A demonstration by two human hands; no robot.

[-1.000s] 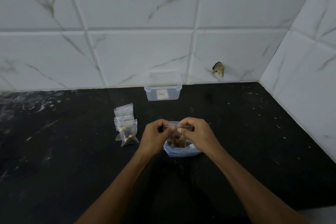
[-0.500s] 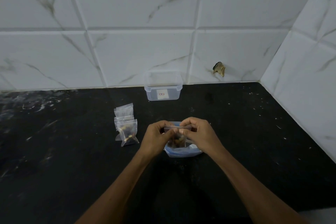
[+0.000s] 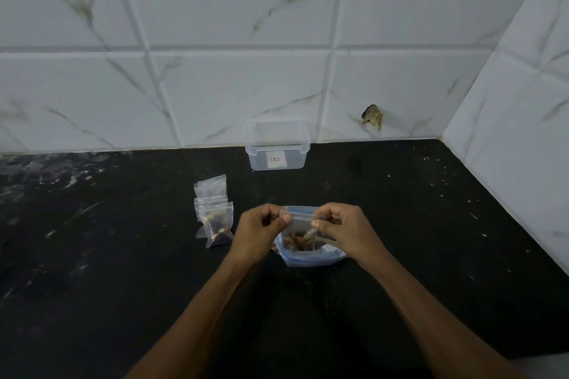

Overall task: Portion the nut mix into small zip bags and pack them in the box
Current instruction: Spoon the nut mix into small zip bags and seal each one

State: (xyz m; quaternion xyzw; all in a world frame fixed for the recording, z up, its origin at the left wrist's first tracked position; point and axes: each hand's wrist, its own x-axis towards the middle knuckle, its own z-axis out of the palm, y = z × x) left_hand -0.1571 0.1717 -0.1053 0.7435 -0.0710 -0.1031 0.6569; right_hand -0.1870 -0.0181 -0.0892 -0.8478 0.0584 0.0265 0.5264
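Both hands hold a small clear zip bag [image 3: 300, 231] with brown nuts in its bottom, a little above the black counter. My left hand [image 3: 261, 231] pinches the left end of its top strip and my right hand [image 3: 341, 229] pinches the right end. Under and behind it lies a larger blue-edged bag [image 3: 311, 257] of nut mix. To the left, filled small bags [image 3: 217, 223] lie in a pile with empty small bags [image 3: 211, 186] behind them. A clear plastic box [image 3: 277, 149] stands open by the back wall.
The black counter [image 3: 123, 255] runs to a tiled wall at the back and another on the right. A chipped hole [image 3: 372, 117] marks the back wall near the corner.
My hands have drawn slightly apart along the small bag's top strip, so more of the strip shows between them. The bags on the left and the box have not moved.
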